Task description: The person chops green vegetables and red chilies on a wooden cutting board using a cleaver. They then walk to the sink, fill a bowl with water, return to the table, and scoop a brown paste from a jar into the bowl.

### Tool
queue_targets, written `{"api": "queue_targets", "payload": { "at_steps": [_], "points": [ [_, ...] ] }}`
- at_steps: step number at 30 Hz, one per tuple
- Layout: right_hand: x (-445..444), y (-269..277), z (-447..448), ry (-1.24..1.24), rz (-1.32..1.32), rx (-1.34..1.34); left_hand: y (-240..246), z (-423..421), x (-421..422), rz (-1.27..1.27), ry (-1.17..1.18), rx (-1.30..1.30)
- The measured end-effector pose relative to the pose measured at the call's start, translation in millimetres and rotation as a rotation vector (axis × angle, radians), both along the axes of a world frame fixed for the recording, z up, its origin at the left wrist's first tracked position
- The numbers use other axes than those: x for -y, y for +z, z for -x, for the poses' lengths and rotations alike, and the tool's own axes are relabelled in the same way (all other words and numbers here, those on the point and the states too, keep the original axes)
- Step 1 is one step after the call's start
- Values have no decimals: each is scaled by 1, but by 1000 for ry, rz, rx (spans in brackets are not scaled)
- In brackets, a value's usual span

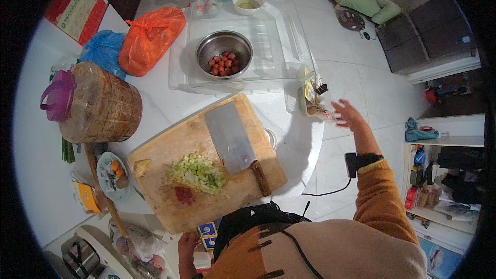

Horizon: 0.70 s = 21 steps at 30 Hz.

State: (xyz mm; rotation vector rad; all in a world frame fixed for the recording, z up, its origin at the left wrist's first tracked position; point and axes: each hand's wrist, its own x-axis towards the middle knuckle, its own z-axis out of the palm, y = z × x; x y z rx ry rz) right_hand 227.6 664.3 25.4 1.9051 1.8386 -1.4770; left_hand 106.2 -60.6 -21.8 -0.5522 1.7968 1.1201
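Note:
My right hand [347, 115] is raised at the table's right edge, fingers apart and holding nothing. Just left of it is a small clear container [305, 102] of packets, with a black binder clip [321, 87] on one. At the lower left, my left hand [188, 241] is beside the near edge of a wooden cutting board [159, 201]; its fingers are partly hidden. On the board lie a cleaver [229, 135] with a wooden handle, chopped pale-green vegetable [197, 172], a small heap of chopped red pieces [184, 195] and a yellowish piece [142, 166], perhaps ginger.
Beyond the board, a steel bowl [224, 40] of reddish round items rests on a clear plastic bin [271, 50]. A white bowl [248, 4] of liquid stands behind. Leftward are an orange bag [153, 42], a blue bag [102, 50], a large jar [100, 102] and a plate [112, 190].

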Motion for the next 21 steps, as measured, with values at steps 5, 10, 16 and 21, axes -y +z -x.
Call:
{"api": "queue_targets", "payload": {
  "at_steps": [5, 10, 16, 21],
  "points": [
    [29, -28, 4, -149, 285, -327, -6, 0, 3, -66, -51, -6],
    [24, -33, 20, -155, 196, -356, -5, -8, -5, -23, 13, 13],
    [18, -35, 14, -206, 158, -383, -9, -13, -8, 11, 25, 5],
    [-9, 1, -24, -197, 16, -331, -14, -18, -3, 82, 28, 62]
  ]
}}
